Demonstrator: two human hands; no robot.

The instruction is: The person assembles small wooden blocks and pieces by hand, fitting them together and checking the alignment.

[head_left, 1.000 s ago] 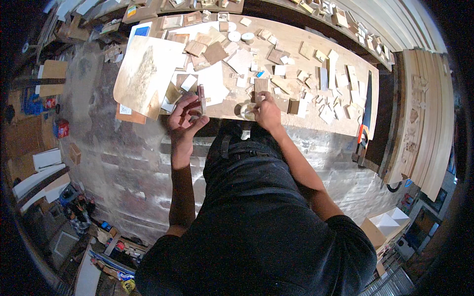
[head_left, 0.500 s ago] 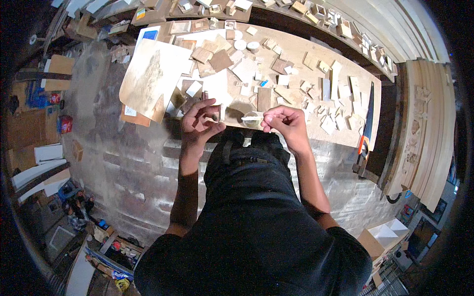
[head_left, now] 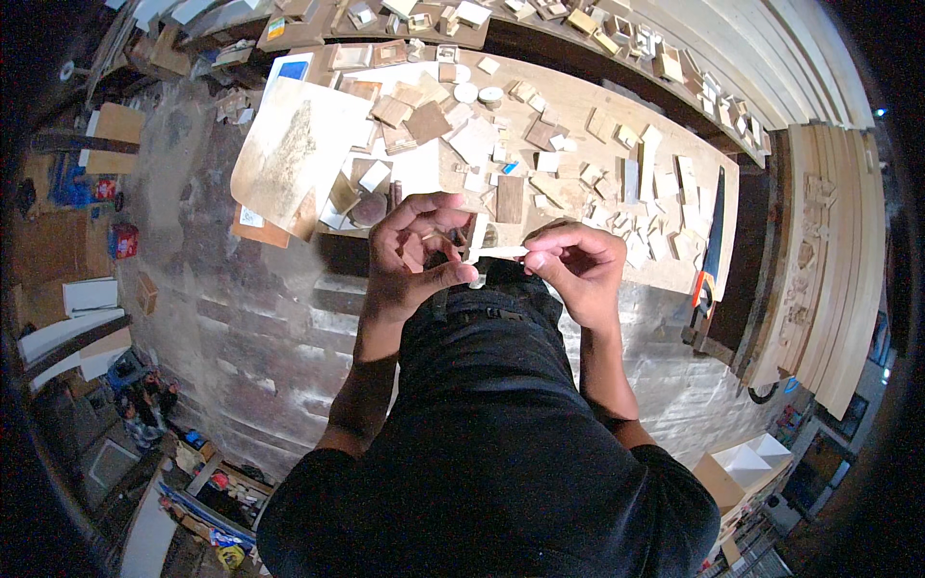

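Observation:
My left hand (head_left: pixel 416 252) and my right hand (head_left: pixel 574 268) are raised close together in front of my chest, over the near edge of a wooden workbench (head_left: pixel 578 106). Between them runs a thin pale strip (head_left: pixel 501 252), pinched at its right end by my right fingers. My left fingers curl around a small light wooden piece (head_left: pixel 474 239) where the strip's left end meets it. How the strip and the piece join is hidden by my fingers.
Several small wood offcuts and tiles (head_left: pixel 540 164) litter the workbench. A large pale board (head_left: pixel 294 154) leans off its left end. A handsaw with an orange handle (head_left: pixel 711 246) lies at the right end. Long planks (head_left: pixel 829 250) stand at the right. Boxes and clutter cover the floor at left.
Both hands have lifted from the bench edge toward my chest and appear larger. The pale strip, earlier held near the bench, now stretches between the two hands.

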